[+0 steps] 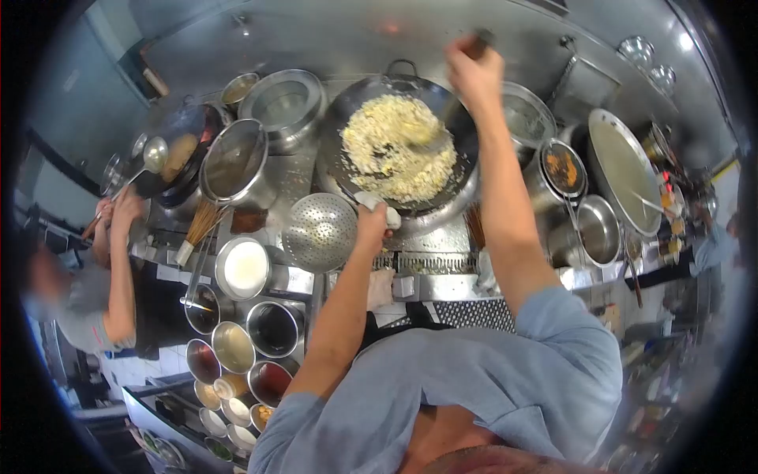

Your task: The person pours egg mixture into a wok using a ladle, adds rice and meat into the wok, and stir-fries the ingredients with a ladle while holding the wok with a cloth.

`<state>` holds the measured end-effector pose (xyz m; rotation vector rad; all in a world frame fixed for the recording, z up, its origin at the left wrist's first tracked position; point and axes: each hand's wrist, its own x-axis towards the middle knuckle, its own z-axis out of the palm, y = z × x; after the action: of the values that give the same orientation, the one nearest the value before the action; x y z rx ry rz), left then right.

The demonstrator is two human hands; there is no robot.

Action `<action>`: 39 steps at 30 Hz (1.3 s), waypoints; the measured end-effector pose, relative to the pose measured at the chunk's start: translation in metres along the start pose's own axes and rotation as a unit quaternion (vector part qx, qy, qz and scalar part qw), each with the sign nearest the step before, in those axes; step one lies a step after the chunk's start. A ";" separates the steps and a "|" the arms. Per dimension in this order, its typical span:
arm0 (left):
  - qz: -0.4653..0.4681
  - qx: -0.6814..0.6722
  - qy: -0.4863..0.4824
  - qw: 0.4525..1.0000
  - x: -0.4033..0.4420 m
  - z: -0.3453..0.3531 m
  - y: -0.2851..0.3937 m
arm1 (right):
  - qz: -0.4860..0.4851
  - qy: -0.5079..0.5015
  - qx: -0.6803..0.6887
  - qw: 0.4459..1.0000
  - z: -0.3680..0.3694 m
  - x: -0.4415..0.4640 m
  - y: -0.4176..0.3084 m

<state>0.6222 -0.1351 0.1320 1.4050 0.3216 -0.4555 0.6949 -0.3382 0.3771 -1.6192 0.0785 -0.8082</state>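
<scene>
Yellowish fried rice (395, 150) is spread in a large black wok (347, 103) in the middle of the stove. My left hand (375, 223) is closed round a white cloth (383, 209) at the wok's near edge. Raised over the far right rim, my right hand (476, 75) grips the dark handle end of a ladle (482, 41). The ladle's bowl is blurred in the rice. A perforated strainer (320, 233) lies just left of my left hand.
Beside the wok are a metal pot (283, 103), a round sieve (234, 160) and a wide basin (624, 170). Sauce containers (272, 328) stand at lower left. A co-worker (103, 292) works at the left with a ladle; another person is at the far right.
</scene>
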 end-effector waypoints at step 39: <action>-0.178 -0.140 -0.081 0.971 0.045 -0.005 -0.010 | -0.053 0.269 0.210 0.938 -0.064 0.013 0.092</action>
<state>0.6572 -0.1363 0.1014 1.0288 0.4880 -0.7852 0.7056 -0.4199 0.3003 -0.9746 0.1945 -1.2441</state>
